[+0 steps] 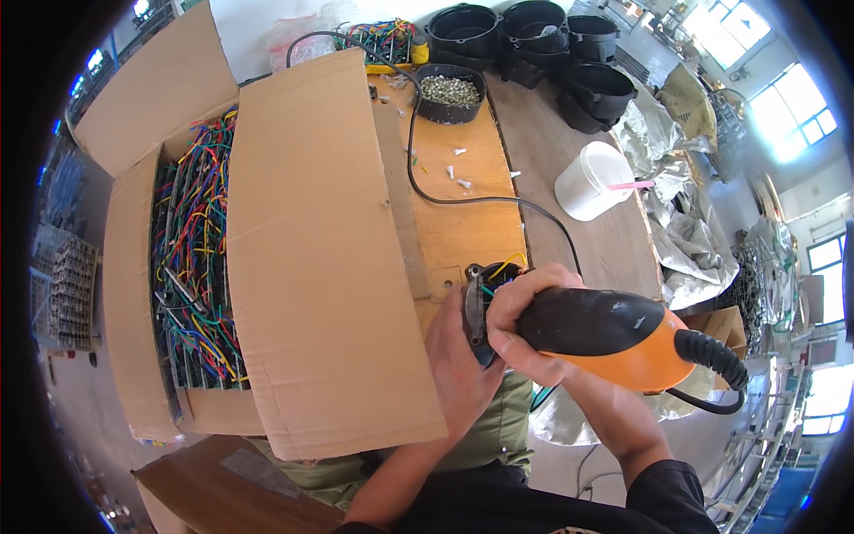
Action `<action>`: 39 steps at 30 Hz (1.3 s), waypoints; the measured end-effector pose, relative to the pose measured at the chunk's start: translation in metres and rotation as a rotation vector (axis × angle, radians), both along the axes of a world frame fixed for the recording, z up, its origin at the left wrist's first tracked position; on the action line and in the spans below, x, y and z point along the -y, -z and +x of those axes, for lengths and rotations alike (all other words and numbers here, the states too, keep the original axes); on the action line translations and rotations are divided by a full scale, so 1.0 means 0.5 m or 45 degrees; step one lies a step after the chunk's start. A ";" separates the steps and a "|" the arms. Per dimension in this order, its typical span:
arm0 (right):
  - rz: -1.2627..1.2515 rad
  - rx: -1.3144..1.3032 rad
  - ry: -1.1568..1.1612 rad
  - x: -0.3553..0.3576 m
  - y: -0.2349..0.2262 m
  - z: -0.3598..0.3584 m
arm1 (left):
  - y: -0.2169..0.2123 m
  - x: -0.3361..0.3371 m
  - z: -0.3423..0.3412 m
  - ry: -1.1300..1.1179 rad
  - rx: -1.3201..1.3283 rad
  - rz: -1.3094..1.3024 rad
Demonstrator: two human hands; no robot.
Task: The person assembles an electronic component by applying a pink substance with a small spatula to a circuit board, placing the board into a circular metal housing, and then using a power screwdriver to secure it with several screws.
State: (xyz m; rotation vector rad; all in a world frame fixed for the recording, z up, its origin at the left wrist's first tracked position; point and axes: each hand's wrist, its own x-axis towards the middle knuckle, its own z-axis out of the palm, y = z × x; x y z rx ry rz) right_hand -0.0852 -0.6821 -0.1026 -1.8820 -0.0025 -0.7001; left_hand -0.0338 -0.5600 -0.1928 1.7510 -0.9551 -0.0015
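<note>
My right hand (525,316) grips an orange-and-black power screwdriver (614,338), its tip against the small black wired part (485,285) clamped in my left hand (458,356); fastening seems underway, needing steady alignment next.

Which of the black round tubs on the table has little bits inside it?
The black tub nearest the cardboard flap, standing apart from the stacked black tubs. It is full of small pale pieces; the others look empty.

Hands (485,343) hide most of the black part (485,278).
</note>
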 end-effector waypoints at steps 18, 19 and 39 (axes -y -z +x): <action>0.187 -0.150 0.065 -0.020 -0.008 0.009 | 0.005 0.006 -0.003 -0.017 0.007 0.010; 0.195 -0.144 0.115 -0.022 -0.009 0.007 | 0.004 0.007 -0.003 -0.017 0.015 0.019; 0.431 0.343 0.202 0.007 -0.076 0.008 | 0.005 0.006 -0.011 -0.068 0.056 -0.044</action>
